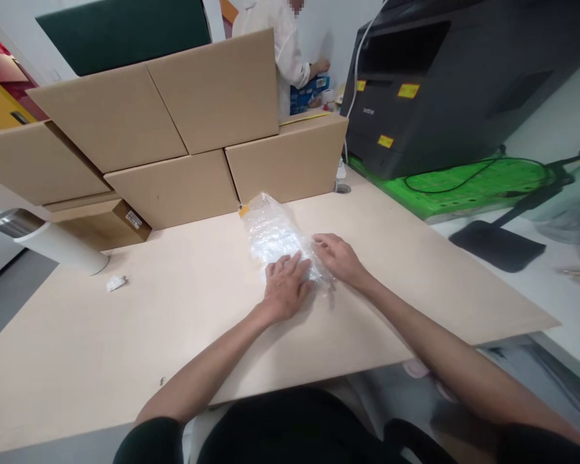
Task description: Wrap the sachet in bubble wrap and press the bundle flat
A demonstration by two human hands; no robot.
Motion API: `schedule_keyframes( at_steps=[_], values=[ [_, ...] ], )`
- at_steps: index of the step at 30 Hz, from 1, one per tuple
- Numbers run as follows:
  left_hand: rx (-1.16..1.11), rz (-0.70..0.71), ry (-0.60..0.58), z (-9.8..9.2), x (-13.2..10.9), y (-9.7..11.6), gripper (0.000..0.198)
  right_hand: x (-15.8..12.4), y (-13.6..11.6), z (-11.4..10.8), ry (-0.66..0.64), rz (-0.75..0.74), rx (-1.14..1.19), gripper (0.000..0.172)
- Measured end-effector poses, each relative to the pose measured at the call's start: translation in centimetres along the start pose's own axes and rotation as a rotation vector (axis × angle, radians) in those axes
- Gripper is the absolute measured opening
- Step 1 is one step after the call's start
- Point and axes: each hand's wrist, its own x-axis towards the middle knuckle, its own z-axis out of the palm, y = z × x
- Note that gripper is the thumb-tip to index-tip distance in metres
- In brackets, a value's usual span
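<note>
the bubble wrap (272, 231) lay on the table (183, 303), a little past the middle, its long side running away from the person toward the boxes (174, 129). a small orange bit showed at its far end. it looked like a loose bundle, puffed up rather than flat.

the left hand (285, 290) rested palm down on the near end of the wrap, fingers stretched out and slightly spread, not clenched. held that way it seemed to press the springy film down so that it would not lift or unroll. the right hand (341, 258) lay just beside it, touching the wrap's near right edge, fingers loosely bent over it. whether they pinched the film could not be told. the two hands were close together, almost touching, and both forearms reached in from the table's near edge.

the boxes stood stacked like a wall along the far side. a white tumbler (53, 243) lay on its side at the left, with a paper scrap (116, 282) near it, both well apart from the hands. at the right a black printer (444, 96) sat on a green mat (464, 187). behind the boxes another person (283, 51) stood in a pale sleeve.
</note>
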Motion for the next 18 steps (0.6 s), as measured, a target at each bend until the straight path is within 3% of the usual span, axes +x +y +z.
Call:
schedule_keyframes(
  at_steps=[4, 9, 14, 18],
  values=[
    [0.06, 0.008, -0.004, 0.2, 0.2, 0.2, 0.049, 3.4, -1.2, 2.0, -0.124, 0.218, 0.083, 0.014],
    [0.05, 0.023, 0.036, 0.6, 0.0, -0.2, 0.048, 5.9, -2.8, 4.3, -0.188, 0.348, 0.271, 0.023],
    [-0.054, 0.074, 0.075, -0.1, -1.1, -0.9, 0.048, 4.9, -4.0, 3.9, -0.282, 0.408, 0.564, 0.019],
    [-0.049, 0.025, 0.259, -3.8, -1.8, -2.6, 0.06, 2.3, -5.2, 2.1, -0.378, 0.42, 0.745, 0.028]
  ],
)
